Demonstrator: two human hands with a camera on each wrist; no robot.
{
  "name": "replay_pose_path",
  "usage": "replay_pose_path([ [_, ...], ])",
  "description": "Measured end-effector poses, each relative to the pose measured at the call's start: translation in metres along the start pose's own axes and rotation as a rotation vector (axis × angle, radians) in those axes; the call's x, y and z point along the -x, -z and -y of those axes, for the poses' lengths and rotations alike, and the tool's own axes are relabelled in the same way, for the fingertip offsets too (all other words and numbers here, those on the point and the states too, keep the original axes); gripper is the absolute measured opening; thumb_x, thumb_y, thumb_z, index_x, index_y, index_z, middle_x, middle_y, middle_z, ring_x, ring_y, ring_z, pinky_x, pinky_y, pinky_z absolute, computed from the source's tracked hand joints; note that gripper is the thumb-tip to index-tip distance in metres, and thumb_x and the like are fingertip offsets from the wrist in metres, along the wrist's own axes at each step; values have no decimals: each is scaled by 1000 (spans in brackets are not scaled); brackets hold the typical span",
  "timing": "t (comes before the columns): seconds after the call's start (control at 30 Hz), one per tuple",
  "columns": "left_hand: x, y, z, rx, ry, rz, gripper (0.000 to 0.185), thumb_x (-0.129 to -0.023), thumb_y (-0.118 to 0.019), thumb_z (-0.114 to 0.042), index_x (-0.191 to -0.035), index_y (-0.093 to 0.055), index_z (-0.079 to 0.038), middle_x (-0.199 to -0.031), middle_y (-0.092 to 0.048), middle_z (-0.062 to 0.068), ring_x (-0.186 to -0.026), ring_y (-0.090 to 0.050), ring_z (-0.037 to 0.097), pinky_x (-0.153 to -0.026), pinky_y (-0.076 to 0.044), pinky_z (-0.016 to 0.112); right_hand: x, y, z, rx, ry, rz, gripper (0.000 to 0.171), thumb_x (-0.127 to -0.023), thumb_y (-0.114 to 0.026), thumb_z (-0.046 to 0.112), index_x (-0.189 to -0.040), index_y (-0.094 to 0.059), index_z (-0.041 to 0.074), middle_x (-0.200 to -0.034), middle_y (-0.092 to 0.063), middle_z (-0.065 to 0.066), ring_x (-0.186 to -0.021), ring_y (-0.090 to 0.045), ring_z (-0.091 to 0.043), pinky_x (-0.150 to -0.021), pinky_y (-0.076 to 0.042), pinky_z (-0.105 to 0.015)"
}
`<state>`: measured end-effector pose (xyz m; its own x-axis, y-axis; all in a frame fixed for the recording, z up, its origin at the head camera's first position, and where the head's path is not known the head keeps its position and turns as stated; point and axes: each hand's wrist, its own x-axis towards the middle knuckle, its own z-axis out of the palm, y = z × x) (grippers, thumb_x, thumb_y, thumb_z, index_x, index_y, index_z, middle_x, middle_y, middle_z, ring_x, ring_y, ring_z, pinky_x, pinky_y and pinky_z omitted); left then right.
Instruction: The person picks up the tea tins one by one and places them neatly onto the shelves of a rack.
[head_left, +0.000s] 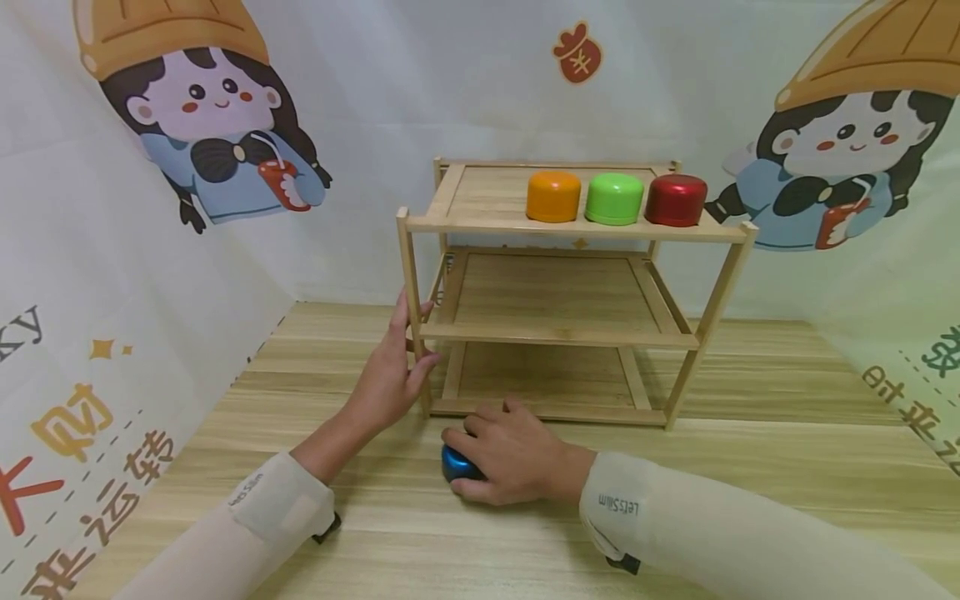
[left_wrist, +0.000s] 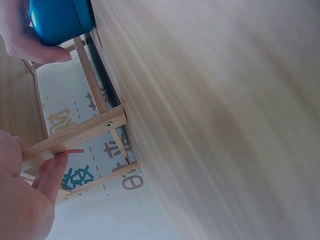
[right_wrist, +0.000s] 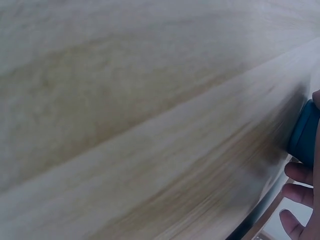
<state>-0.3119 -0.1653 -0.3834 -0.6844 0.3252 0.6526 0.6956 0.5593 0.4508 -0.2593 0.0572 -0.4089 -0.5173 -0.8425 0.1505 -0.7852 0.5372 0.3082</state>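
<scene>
My right hand (head_left: 517, 454) grips a small blue metallic tin (head_left: 456, 465) with a rounded edge, low at the tabletop in front of the rack. Most of the tin is hidden under that hand in the head view; the left wrist view shows more of its shiny blue side (left_wrist: 57, 20). With thumb and fingers round the front left post, my left hand (head_left: 390, 371) holds a three-tier wooden rack (head_left: 561, 337). An orange tin (head_left: 553, 198), a green tin (head_left: 614, 200) and a red tin (head_left: 676, 201) stand in a row on the top shelf, towards its right.
The middle shelf (head_left: 551, 287) and bottom shelf (head_left: 543, 375) lie below the tins. Under the rack is a wood-grain table (head_left: 772, 483). A printed cloth backdrop (head_left: 450, 75) with cartoon figures hangs behind and at both sides.
</scene>
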Motion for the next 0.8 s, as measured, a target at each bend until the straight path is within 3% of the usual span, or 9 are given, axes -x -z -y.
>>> replay_pose_path([
  [0.47, 1, 0, 0, -9, 5, 0, 101, -97, -67, -2, -164, 7, -18, -160, -41, 12, -97, -71, 31, -65, -63, 29, 5, 17, -13, -95, -43, 51, 63, -100, -42, 66, -146, -51, 25, -130, -66, 0, -120, -62, -19, -98, -54, -55],
  [0.8, 1, 0, 1, -7, -1, -6, 102, -96, -67, -1, -164, 6, -19, -159, -42, 11, -96, -71, 31, -65, -62, 29, 12, 43, -21, -81, -15, -22, 62, -98, -44, 66, -144, -54, 25, -119, -71, 3, -105, -63, -16, -87, -56, -48],
])
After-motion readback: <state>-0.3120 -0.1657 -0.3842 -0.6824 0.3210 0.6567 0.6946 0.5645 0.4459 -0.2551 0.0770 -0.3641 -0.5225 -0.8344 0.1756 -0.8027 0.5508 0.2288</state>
